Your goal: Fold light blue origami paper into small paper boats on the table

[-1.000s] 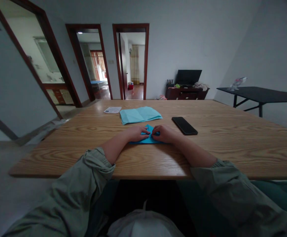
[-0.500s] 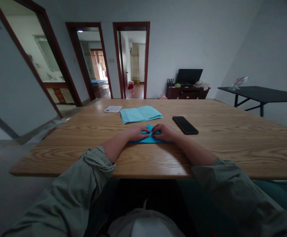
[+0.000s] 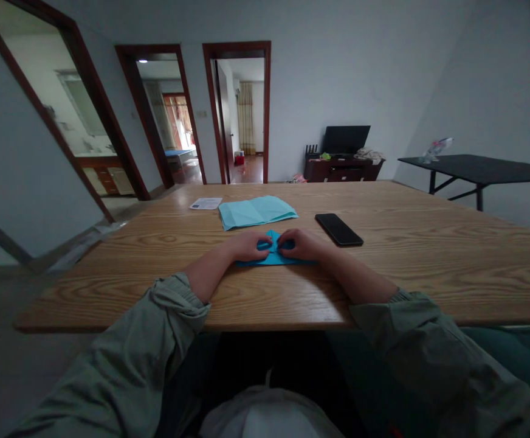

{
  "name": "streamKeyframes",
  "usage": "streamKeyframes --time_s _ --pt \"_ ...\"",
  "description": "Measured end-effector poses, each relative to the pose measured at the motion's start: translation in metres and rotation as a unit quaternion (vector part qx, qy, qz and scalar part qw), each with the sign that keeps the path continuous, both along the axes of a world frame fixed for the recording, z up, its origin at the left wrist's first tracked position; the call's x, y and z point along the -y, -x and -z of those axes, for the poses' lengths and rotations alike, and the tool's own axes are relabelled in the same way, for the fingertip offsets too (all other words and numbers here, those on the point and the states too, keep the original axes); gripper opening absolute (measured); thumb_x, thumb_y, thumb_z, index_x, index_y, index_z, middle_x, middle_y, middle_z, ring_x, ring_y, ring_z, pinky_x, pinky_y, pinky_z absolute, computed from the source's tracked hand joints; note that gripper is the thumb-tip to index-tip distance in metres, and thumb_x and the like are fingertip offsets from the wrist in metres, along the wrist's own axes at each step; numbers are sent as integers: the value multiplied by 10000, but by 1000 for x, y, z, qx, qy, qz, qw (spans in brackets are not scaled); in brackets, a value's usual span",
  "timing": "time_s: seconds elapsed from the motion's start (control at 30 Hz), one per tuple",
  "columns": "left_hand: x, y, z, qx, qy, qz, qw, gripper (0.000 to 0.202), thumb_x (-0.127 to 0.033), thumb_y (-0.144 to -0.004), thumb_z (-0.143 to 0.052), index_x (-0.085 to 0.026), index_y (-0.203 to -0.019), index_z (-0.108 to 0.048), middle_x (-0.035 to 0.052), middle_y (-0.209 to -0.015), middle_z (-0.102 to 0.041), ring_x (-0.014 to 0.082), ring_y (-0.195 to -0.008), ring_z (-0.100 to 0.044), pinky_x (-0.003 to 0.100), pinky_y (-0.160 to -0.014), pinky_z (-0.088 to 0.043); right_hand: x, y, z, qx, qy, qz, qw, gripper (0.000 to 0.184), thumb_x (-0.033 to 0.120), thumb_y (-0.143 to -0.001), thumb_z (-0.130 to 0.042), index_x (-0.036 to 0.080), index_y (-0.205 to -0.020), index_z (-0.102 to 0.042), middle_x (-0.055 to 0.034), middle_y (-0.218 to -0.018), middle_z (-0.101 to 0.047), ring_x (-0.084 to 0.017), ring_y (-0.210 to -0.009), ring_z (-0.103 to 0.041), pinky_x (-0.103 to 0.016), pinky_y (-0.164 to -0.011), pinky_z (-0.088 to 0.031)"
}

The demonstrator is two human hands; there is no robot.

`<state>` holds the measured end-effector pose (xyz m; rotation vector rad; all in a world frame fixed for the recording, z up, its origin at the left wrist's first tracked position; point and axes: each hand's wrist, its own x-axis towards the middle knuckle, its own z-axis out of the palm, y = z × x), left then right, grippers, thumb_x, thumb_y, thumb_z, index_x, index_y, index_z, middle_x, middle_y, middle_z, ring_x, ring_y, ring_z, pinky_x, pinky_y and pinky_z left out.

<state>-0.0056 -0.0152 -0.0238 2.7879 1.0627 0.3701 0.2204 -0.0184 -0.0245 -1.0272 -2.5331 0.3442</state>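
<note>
At the middle of a wooden counter (image 3: 406, 274), a piece of folded blue paper (image 3: 271, 260) lies flat, its wide base toward the person and a pointed flap rising between the hands. The left hand (image 3: 248, 246) and right hand (image 3: 304, 244) rest on top of it, fingers curled inward and fingertips almost meeting at the centre, pressing the paper to the wood. Just beyond it lies a paler blue paper sheet (image 3: 256, 212), loosely folded, with a small white leaflet (image 3: 205, 203) to its left. A black smartphone (image 3: 338, 229) lies face up near the right hand. Past the far edge of the counter, a dark monitor (image 3: 344, 139) stands on a low wooden cabinet (image 3: 342, 171) against the wall, a black table (image 3: 474, 167) stands at right, and open doorways (image 3: 236, 115) lead to other rooms.
</note>
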Motion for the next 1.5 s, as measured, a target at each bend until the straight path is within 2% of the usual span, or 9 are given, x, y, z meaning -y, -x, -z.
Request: streamKeyframes --time_s 0.13,0.3,0.4,0.53,0.7,0.9,1.2,1.5 --pt "1 0 -1 -1 -15 -4 1000 323 -282 -753 -541 -228 -1061 -621 10 -1035 -661 178 -908 -605 251 -819 -444 2 1 -1 24 -17 25 999 266 278 -720 -615 187 -952 -707 -48 -914 -693 -167 -773 -599 -240 -713 -430" --pt "6 -2 -5 -2 -32 -22 999 235 -269 -788 -493 -212 -976 -620 20 -938 -667 167 -819 -606 245 -737 -444 3 4 -1 46 -47 44 997 234 265 -752 -573 187 -929 -705 -54 -888 -700 -168 -759 -602 -239 -696 -415" --pt "7 -3 -6 -3 -47 -27 999 244 -325 -809 -498 -213 -989 -619 26 -920 -665 175 -824 -605 254 -734 -441 4 5 -1 61 -60 55 995 230 249 -769 -548 185 -929 -700 -58 -877 -698 -169 -750 -598 -245 -687 -406" --pt "4 -2 -4 -11 -54 -24 998 272 -392 -817 -518 -232 -1010 -625 22 -938 -669 187 -846 -608 264 -730 -438 5 4 -2 67 -71 33 995 236 233 -751 -566 179 -940 -696 -65 -886 -685 -173 -778 -592 -246 -704 -405" --pt "-1 -2 2 -8 -70 -19 997 255 -370 -844 -501 -222 -988 -651 24 -949 -679 182 -853 -610 256 -724 -433 3 5 -2 55 -56 18 997 215 213 -757 -551 166 -895 -709 -65 -858 -679 -164 -753 -590 -239 -701 -414" --pt "-4 -2 4 -6 -55 -12 998 267 -377 -849 -509 -224 -1005 -661 24 -975 -684 176 -876 -611 246 -741 -431 1 4 -1 40 -37 6 999 211 201 -764 -557 174 -896 -719 -56 -869 -686 -158 -753 -591 -235 -703 -416" --pt "-7 0 7 1 -46 26 999 285 -350 -867 -494 -237 -1078 -648 26 -1036 -676 181 -935 -604 261 -814 -431 1 3 -1 48 -26 27 998 220 220 -763 -571 183 -918 -722 -53 -876 -693 -157 -749 -592 -234 -696 -415" --pt "-4 -1 5 6 -28 26 999 315 -346 -874 -491 -236 -1134 -631 31 -1064 -674 177 -933 -605 259 -819 -439 -3 1 4 38 -19 41 998 213 228 -740 -581 179 -894 -721 -42 -866 -694 -153 -750 -592 -224 -700 -415"
